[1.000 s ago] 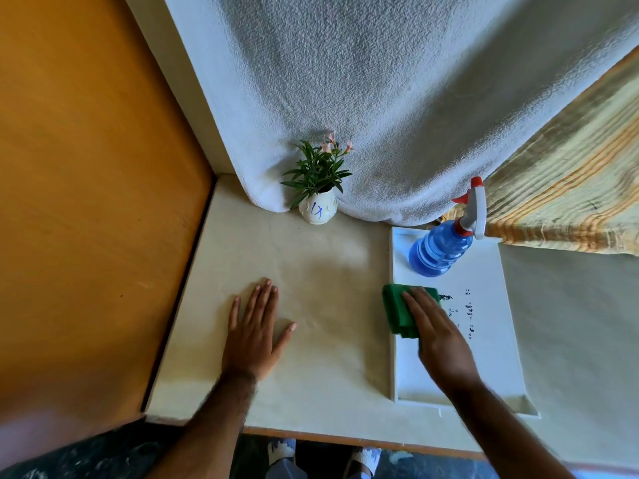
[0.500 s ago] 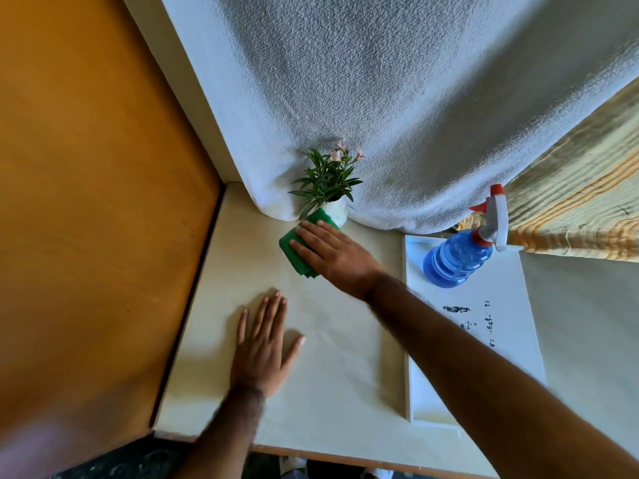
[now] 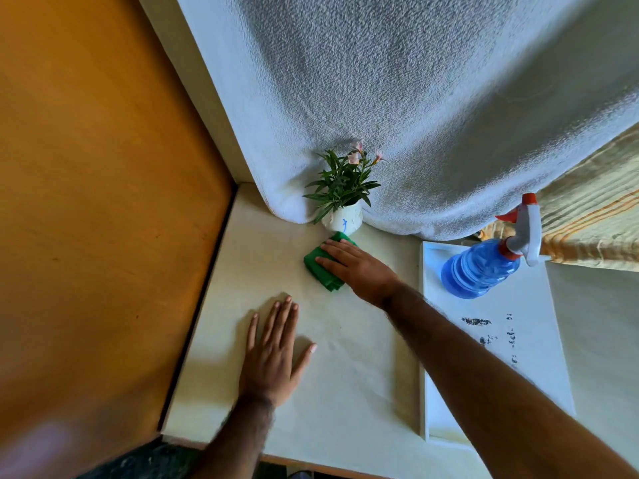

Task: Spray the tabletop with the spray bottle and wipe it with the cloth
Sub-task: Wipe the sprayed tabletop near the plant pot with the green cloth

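Observation:
My right hand (image 3: 359, 267) presses flat on a folded green cloth (image 3: 320, 267) on the cream tabletop (image 3: 349, 368), just in front of the plant pot. Most of the cloth's right part is hidden under the palm. My left hand (image 3: 273, 354) lies flat on the tabletop nearer to me, fingers spread, holding nothing. The blue spray bottle (image 3: 480, 267) with a white and red trigger head stands on the white tray (image 3: 546, 357) at the right, untouched.
A small white pot with a green flowering plant (image 3: 344, 202) stands at the back against a hanging white towel (image 3: 415, 115). An orange wooden panel (image 3: 96, 202) borders the table's left edge. A striped fabric (image 3: 594, 216) hangs at the right.
My right hand has carried the green cloth from the tray's left edge across the table to the spot in front of the plant pot. My left hand stayed flat in place.

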`<control>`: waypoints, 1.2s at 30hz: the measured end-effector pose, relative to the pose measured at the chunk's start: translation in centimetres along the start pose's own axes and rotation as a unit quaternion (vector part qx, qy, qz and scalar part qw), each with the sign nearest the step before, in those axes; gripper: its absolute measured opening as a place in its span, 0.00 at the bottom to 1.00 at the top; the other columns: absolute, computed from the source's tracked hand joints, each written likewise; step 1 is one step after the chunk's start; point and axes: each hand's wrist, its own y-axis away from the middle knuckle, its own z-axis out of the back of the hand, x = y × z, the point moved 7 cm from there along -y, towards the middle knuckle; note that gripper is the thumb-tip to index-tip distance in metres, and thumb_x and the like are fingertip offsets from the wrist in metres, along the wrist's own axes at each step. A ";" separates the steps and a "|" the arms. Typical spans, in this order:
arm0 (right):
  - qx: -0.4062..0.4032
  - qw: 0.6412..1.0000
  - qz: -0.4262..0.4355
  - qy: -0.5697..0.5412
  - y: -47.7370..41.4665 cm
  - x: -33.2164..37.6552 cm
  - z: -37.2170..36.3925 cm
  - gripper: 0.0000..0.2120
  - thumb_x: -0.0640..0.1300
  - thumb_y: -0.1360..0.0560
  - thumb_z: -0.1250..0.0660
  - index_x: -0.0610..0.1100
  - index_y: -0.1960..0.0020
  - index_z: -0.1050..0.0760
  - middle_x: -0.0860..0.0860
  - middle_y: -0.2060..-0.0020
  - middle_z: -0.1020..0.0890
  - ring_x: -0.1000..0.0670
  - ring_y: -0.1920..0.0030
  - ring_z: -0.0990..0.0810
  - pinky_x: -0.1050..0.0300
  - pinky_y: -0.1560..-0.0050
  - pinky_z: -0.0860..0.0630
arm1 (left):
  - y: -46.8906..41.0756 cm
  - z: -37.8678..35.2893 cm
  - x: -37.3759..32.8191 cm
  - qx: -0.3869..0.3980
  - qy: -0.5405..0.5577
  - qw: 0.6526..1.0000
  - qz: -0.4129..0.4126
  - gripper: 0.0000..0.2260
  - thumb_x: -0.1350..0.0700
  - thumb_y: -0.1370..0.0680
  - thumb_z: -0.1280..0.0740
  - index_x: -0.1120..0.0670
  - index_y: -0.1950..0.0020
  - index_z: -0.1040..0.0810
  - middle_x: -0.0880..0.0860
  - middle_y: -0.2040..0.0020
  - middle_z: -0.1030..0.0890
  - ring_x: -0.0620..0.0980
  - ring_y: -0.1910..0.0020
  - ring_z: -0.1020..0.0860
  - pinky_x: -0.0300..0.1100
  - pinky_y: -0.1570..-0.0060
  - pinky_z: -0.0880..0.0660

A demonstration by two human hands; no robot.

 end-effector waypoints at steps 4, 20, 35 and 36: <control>-0.061 0.998 0.023 0.024 -0.4 1.0 1.2 0.18 0.31 0.19 0.37 0.36 0.30 0.24 0.35 0.30 0.24 0.34 0.29 0.27 0.36 0.27 0.30 | 0.1 -0.1 0.1 0.002 0.007 1.000 -0.001 0.37 0.32 0.17 0.48 0.54 0.15 0.44 0.54 0.14 0.41 0.55 0.15 0.42 0.64 0.19 0.40; -0.024 0.998 -0.053 -0.023 0.9 -1.1 1.5 0.27 0.27 0.25 0.50 0.35 0.33 0.22 0.34 0.32 0.22 0.30 0.29 0.27 0.30 0.30 0.30 | 0.2 0.3 -0.1 -0.020 -0.004 1.000 -0.011 0.38 0.34 0.19 0.42 0.56 0.16 0.40 0.55 0.15 0.38 0.55 0.16 0.38 0.65 0.21 0.37; 0.035 0.992 -0.084 -0.092 0.5 -2.2 -0.6 0.35 0.18 0.32 0.42 0.37 0.28 0.26 0.37 0.28 0.26 0.34 0.25 0.31 0.43 0.23 0.36 | 0.0 -0.1 0.0 -0.001 -0.007 1.000 -0.002 0.38 0.33 0.18 0.46 0.55 0.15 0.44 0.55 0.14 0.41 0.55 0.15 0.41 0.65 0.21 0.36; 0.031 0.991 -0.091 -0.095 0.7 -2.2 -0.7 0.35 0.18 0.31 0.42 0.38 0.28 0.26 0.38 0.28 0.26 0.35 0.25 0.32 0.44 0.23 0.37 | 0.1 -0.1 0.0 -0.002 -0.005 1.000 -0.003 0.38 0.33 0.18 0.45 0.55 0.15 0.44 0.55 0.14 0.41 0.55 0.15 0.41 0.65 0.21 0.36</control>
